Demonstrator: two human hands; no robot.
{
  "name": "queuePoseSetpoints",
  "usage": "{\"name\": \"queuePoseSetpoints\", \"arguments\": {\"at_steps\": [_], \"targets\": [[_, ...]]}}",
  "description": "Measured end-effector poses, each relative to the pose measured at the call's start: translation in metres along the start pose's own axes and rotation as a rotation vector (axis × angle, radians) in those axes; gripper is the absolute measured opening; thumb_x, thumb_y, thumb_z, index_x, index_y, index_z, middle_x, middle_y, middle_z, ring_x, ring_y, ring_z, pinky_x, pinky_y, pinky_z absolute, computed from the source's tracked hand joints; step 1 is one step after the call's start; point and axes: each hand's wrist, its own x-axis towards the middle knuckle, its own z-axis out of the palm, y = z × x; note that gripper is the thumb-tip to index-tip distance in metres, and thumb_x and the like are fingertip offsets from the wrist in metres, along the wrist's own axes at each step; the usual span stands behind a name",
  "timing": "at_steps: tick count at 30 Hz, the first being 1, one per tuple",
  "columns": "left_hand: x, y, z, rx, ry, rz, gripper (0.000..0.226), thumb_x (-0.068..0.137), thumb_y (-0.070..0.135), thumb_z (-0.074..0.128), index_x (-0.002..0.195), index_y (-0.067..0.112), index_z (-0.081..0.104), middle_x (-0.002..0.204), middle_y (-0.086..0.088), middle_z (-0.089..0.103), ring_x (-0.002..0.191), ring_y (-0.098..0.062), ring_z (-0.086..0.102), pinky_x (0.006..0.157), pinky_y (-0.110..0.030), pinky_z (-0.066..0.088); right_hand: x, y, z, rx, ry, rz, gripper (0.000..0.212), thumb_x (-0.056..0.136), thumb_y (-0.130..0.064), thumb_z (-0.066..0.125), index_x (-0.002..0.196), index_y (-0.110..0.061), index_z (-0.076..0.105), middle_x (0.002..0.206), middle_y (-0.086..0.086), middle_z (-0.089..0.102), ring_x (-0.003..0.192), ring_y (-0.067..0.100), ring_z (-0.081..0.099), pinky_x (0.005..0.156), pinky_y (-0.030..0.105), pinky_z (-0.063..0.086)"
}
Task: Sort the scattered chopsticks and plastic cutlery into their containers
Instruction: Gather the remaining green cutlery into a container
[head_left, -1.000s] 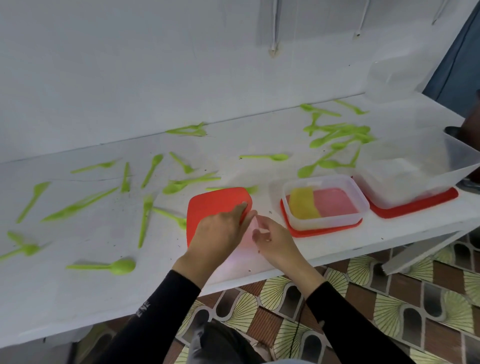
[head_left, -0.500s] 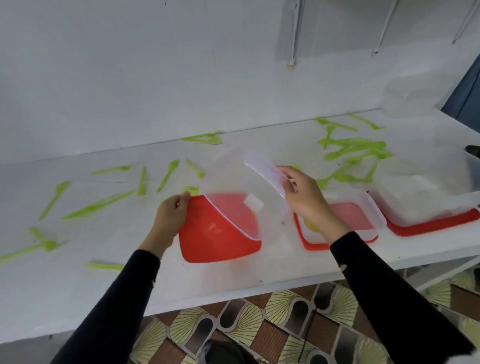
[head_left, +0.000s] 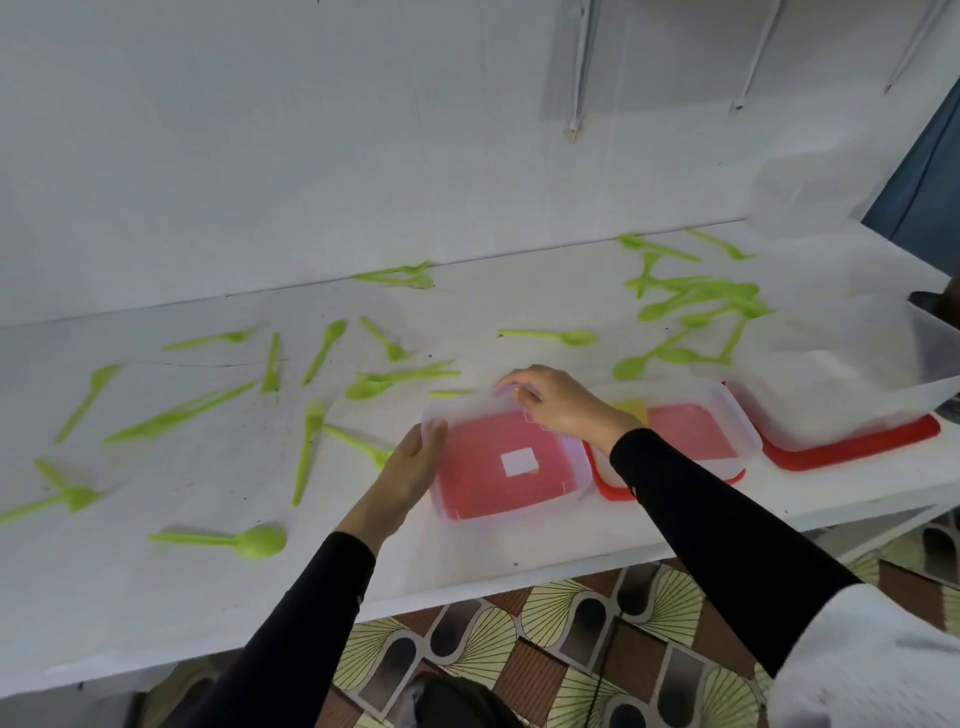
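A clear plastic container (head_left: 566, 470) stands flat on the white table, with a red lid under it that shows through its base, and nothing lies inside. My left hand (head_left: 410, 462) grips its left rim, thumb over the edge. My right hand (head_left: 556, 402) pinches the far rim near the back corner. Green plastic cutlery lies scattered on the table: a spoon (head_left: 244, 540) at the front left, several pieces (head_left: 311, 431) left of the container, and a pile (head_left: 691, 304) at the back right. No chopsticks show.
Just right of the held one, a second clear container (head_left: 727, 415) sits on a red lid with yellow and pink inside. A larger clear tub (head_left: 836, 384) on a red lid stands further right. Another clear box (head_left: 810, 192) sits at the back right. The table's front edge (head_left: 467, 597) runs near my arms.
The clear container was tilted up in my right hand with the red lid in my left. It now sits level on the red lid, with both hands at its rim.
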Motion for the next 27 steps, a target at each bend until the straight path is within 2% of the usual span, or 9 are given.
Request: {"name": "queuePoseSetpoints", "arguments": {"at_steps": [4,7,10,12,17,20,22,23,27], "targets": [[0.014,-0.006,0.0,0.059,0.05,-0.068,0.066,0.088,0.075,0.039,0.125,0.024,0.062,0.122,0.005,0.067,0.117,-0.013,0.06,0.107,-0.044,0.043,0.004,0.008,0.001,-0.233,0.018,0.073,0.03,0.104,-0.02,0.037,0.119,-0.025,0.062,0.111,-0.002,0.053,0.094,0.019,0.061,0.082,0.034,0.046],[0.017,0.006,0.005,0.09,0.036,-0.067,0.05,0.103,0.054,0.032,0.118,0.02,0.065,0.115,0.004,0.069,0.107,-0.011,0.063,0.097,-0.032,0.046,0.007,0.013,0.003,-0.31,0.027,0.091,0.027,0.102,-0.016,0.035,0.114,-0.023,0.058,0.118,0.001,0.058,0.095,0.024,0.061,0.079,0.034,0.046],[0.025,0.001,0.011,0.175,0.106,-0.048,0.055,0.105,0.048,0.029,0.105,0.005,0.064,0.097,-0.001,0.065,0.09,-0.021,0.058,0.085,-0.037,0.045,0.01,0.017,0.004,-0.345,0.071,0.096,0.029,0.099,-0.01,0.036,0.116,-0.021,0.056,0.12,0.001,0.058,0.097,0.026,0.061,0.073,0.032,0.041],[0.033,-0.005,0.012,0.212,0.13,-0.06,0.057,0.104,0.047,0.029,0.103,0.001,0.063,0.1,-0.009,0.067,0.093,-0.03,0.059,0.088,-0.042,0.046,0.011,0.02,0.006,-0.378,0.102,0.097,0.029,0.098,-0.009,0.037,0.116,-0.021,0.056,0.118,0.002,0.059,0.095,0.028,0.061,0.071,0.032,0.037],[0.048,0.002,0.011,0.183,0.191,-0.087,0.046,0.103,0.048,0.033,0.1,0.01,0.06,0.097,-0.001,0.06,0.089,-0.022,0.053,0.088,-0.041,0.043,0.015,0.027,-0.008,-0.367,0.151,0.001,0.023,0.098,-0.031,0.045,0.113,-0.022,0.06,0.112,0.001,0.065,0.102,0.025,0.062,0.084,0.036,0.045],[0.071,0.023,0.017,0.273,0.328,0.08,0.03,0.103,0.027,0.044,0.112,0.006,0.064,0.111,-0.006,0.063,0.096,-0.018,0.053,0.081,-0.024,0.039,0.021,0.035,-0.036,-0.148,0.187,-0.034,0.021,0.096,-0.031,0.051,0.108,-0.022,0.066,0.109,-0.003,0.067,0.104,0.017,0.061,0.092,0.039,0.049],[0.089,0.039,0.026,0.35,0.316,0.184,0.022,0.101,0.015,0.048,0.111,0.009,0.067,0.113,-0.005,0.065,0.092,-0.017,0.055,0.071,-0.011,0.037,0.023,0.041,-0.057,-0.099,0.191,-0.038,0.019,0.096,-0.024,0.053,0.107,-0.019,0.069,0.109,-0.005,0.068,0.105,0.014,0.061,0.093,0.034,0.049],[0.097,0.045,0.033,0.399,0.287,0.219,0.021,0.099,0.014,0.05,0.108,0.013,0.069,0.112,-0.003,0.065,0.09,-0.018,0.055,0.071,-0.011,0.038,0.024,0.045,-0.067,-0.093,0.193,-0.036,0.019,0.096,-0.021,0.053,0.107,-0.017,0.069,0.108,-0.006,0.068,0.105,0.014,0.061,0.093,0.032,0.049],[0.143,0.075,0.078,0.603,0.252,0.325,0.017,0.094,0.024,0.057,0.094,0.031,0.072,0.106,0.008,0.066,0.092,-0.029,0.061,0.093,-0.041,0.045,0.03,0.082,-0.122,-0.086,0.231,0.03,0.018,0.094,-0.015,0.055,0.101,-0.016,0.071,0.084,-0.024,0.061,0.084,0.009,0.06,0.081,0.027,0.049]]}}
